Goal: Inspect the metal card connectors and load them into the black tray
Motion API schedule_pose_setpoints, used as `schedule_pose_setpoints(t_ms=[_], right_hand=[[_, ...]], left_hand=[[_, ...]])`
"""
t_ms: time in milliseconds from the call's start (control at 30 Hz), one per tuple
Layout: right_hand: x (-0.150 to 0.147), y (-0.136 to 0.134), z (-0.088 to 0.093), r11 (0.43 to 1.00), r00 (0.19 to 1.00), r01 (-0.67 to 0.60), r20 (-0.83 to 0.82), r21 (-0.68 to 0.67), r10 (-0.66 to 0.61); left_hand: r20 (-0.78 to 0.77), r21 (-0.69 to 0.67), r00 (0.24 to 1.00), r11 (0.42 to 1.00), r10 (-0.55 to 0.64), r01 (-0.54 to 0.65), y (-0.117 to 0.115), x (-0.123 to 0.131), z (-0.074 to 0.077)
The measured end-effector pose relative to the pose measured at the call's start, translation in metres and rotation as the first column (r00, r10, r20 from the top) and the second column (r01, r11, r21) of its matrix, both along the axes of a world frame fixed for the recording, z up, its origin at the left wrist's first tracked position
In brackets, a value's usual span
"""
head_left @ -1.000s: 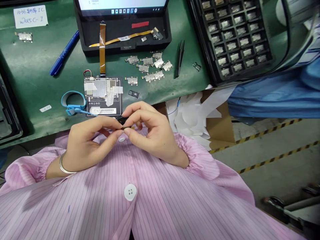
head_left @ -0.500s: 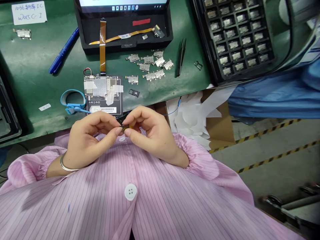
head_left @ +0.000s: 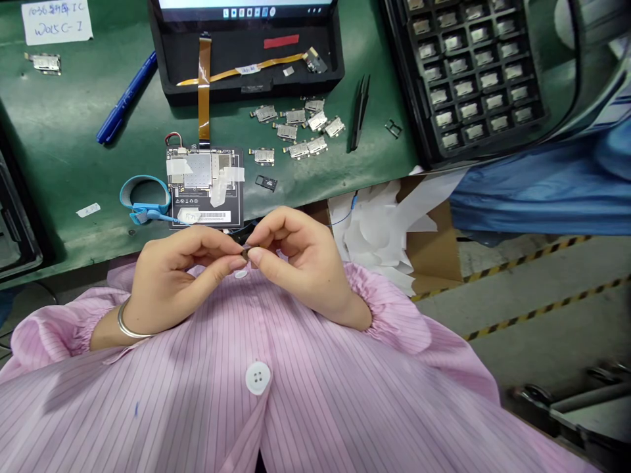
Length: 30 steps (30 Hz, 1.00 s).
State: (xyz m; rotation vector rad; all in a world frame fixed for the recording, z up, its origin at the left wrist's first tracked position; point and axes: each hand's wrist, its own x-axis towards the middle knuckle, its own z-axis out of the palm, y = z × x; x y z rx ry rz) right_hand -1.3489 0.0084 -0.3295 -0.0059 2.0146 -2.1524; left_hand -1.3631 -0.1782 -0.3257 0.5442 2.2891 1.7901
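Observation:
My left hand (head_left: 172,279) and my right hand (head_left: 296,259) meet close to my chest, just below the table edge. Both pinch one tiny dark part (head_left: 245,249) between thumb and forefinger tips; I cannot make out what it is. A silver bangle sits on my left wrist. Just beyond the hands, on the green mat, lies a circuit board (head_left: 206,186) with tape patches and a barcode label, joined by an orange flex cable (head_left: 203,89) to a black fixture (head_left: 246,56). Several small metal card-slot parts (head_left: 296,128) lie scattered right of the board.
Black tweezers (head_left: 359,112) lie beside the scattered parts. A black compartment tray (head_left: 468,72) of parts stands at the back right. A blue pen (head_left: 127,97), a blue wrist strap (head_left: 142,197) and a handwritten label (head_left: 56,21) are on the left. A cardboard box of white paper (head_left: 394,230) sits below the table edge.
My fingertips have shifted slightly on the small part, the pinch tightening. Both hands stay in the same place near my chest.

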Motion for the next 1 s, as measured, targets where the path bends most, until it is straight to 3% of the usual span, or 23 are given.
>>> schedule_pose_setpoints(t_ms=[133,267,400,500,600,733,1000], right_hand=[[0.0,-0.002,-0.002,1.0,0.999,0.018,0.05,-0.015,-0.017],[0.002,0.001,-0.007,0.994,0.998,0.012,0.065,-0.109,-0.005],[0.003,0.007,-0.012,1.0,0.989,0.002,-0.151,-0.016,-0.005],[0.001,0.009,-0.015,0.995,0.936,-0.004,-0.349,0.103,0.04],[-0.001,0.009,-0.016,0.988,0.895,0.007,-0.442,0.155,0.063],[-0.001,0.009,-0.014,0.979,0.88,0.044,-0.471,0.2,0.057],[-0.001,0.008,-0.012,0.957,0.891,0.069,-0.448,0.282,0.067]], left_hand=[[0.08,-0.008,0.997,1.0,-0.003,0.004,0.002,-0.001,0.0],[0.365,0.096,0.929,0.991,0.054,-0.095,0.006,-0.001,0.007],[0.567,0.2,0.824,0.965,0.027,-0.169,0.006,-0.004,0.008],[0.591,0.275,0.805,0.951,-0.051,-0.141,0.003,-0.007,0.006],[0.589,0.274,0.806,0.952,-0.052,-0.139,0.001,-0.008,0.005],[0.571,0.306,0.817,0.943,-0.075,-0.127,0.001,-0.007,0.006],[0.651,0.365,0.732,0.928,-0.2,-0.071,0.004,-0.009,0.005]])
